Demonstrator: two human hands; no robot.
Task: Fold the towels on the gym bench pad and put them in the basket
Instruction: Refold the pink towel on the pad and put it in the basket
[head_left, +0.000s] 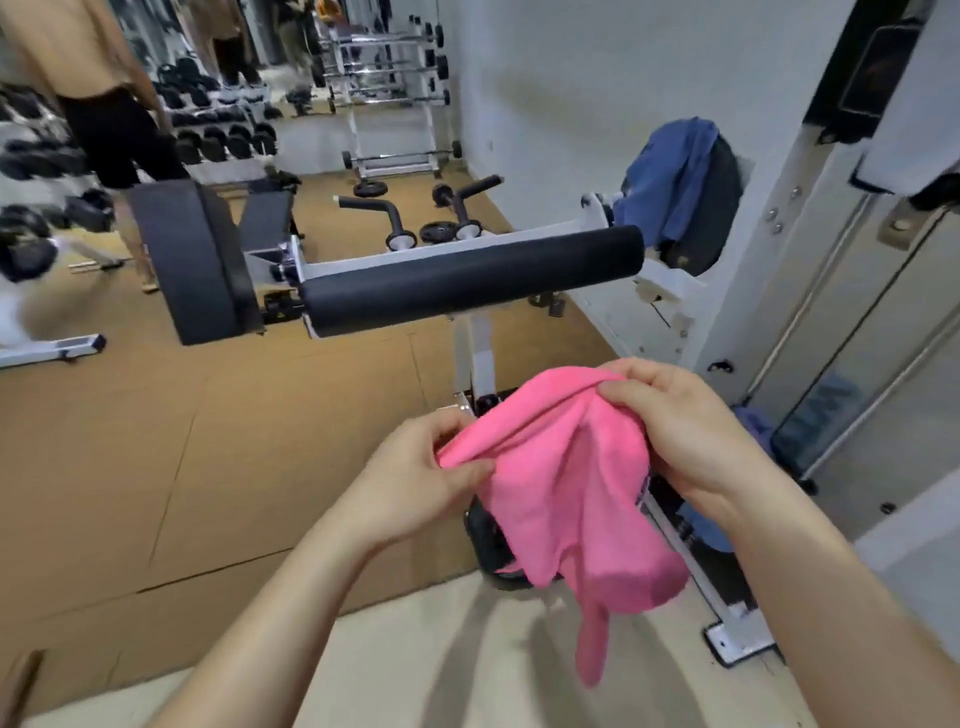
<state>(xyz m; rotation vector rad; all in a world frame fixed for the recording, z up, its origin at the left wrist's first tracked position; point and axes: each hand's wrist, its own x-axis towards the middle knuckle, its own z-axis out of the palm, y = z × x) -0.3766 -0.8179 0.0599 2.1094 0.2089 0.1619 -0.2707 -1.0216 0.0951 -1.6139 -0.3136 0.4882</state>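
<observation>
— Both hands clamped on a pink towel (566, 483), held up in the air in front of a gym machine; left hand (426, 467) pinching one bunched edge between thumb and fingers, right hand (680, 431) gripping the upper hem with fingers curled over it.

— And the towel's lie?

— Stretched slackly between the two grips, unfolded, with the rest hanging down in loose folds and one narrow tail dangling lowest. Not touching floor or pad.

— Behind it?

— Black roller pad (467, 283) on a white frame (478, 358), just beyond the hands and well above the tan floor (156, 467). Blue cloth (670, 182) draped over the machine at upper right, against the wall. Black angled bench pad (192, 260) to the left, dumbbell racks (223, 124) farther back, a standing person (98, 88) at upper left, seen from shoulders down.

— Basket?

— Cannot tell; dark rounded shape below the towel mostly hidden by it.
</observation>
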